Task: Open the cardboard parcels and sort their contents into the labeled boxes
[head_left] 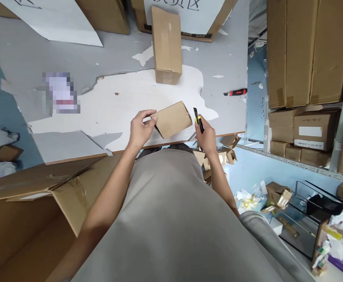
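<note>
From the head view, I saw the box (173, 120) at the near edge of the worn table (124, 90), right in front of the person. Whether it lay flat or tipped a little, I could not tell. The left hand (142, 127) had thumb and forefinger pinching the corner at its left end. The right hand (206, 135) was curled round a yellow-and-black knife (199, 120), blade pointing away from the body, just beside the box's right end.

Behind the box stood a longer carton (167, 43), apart from it, and a red knife (238, 92) lay near the table's right edge.

The box looked light to me, thin card, stiff along its folds but likely to dent across the broad faces; its dry surface seemed unlikely to slip. What it held, if anything, I could not see. The left end struck me as the sensible place to take hold, fingers across the edges, well apart from that bare blade.
</note>
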Demonstrator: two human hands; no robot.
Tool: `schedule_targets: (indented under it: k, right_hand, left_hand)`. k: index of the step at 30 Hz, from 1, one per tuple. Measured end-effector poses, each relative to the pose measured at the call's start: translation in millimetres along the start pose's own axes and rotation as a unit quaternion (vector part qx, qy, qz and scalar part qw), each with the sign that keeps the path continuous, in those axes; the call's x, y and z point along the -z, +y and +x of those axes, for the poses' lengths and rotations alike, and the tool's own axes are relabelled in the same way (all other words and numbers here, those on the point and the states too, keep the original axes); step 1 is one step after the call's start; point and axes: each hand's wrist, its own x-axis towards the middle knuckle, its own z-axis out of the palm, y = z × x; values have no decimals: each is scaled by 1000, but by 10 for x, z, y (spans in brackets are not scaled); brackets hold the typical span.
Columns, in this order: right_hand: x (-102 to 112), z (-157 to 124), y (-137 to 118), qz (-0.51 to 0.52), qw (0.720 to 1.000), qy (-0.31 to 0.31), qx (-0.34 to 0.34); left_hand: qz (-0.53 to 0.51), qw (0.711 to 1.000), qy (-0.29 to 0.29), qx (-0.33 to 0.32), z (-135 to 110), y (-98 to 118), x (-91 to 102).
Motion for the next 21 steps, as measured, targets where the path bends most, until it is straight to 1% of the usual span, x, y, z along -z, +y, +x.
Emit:
schedule_targets:
  k: [2, 4, 8, 10, 12, 17, 21]
  right_hand:
    - [-64, 40, 35, 28, 1000, -13, 6]
    - [-82, 32, 1, 33, 999, -31, 7]
    - [9, -22, -162, -27, 995, -96, -4]
    - [67, -19, -227, -63, 990, -126, -8]
    - [107, 11, -257, -83, 986, -144, -4]
    - [154, 115, -270, -102, 979, -176, 3]
    - [201, 184, -388, -126, 972, -196, -11]
  left_hand:
    - [6, 1000, 14, 0, -30, 25, -61]
    - [11, 1000, 29, 2, -53, 56, -132]
    - [45, 998, 48, -4, -84, 130, -287]
    - [74, 996, 54, -17, -103, 156, -359]
    - [96, 993, 61, -34, -125, 166, -417]
    - [119, 989, 71, -41, -175, 127, -488]
    - [134, 987, 83, -42, -188, 78, -501]
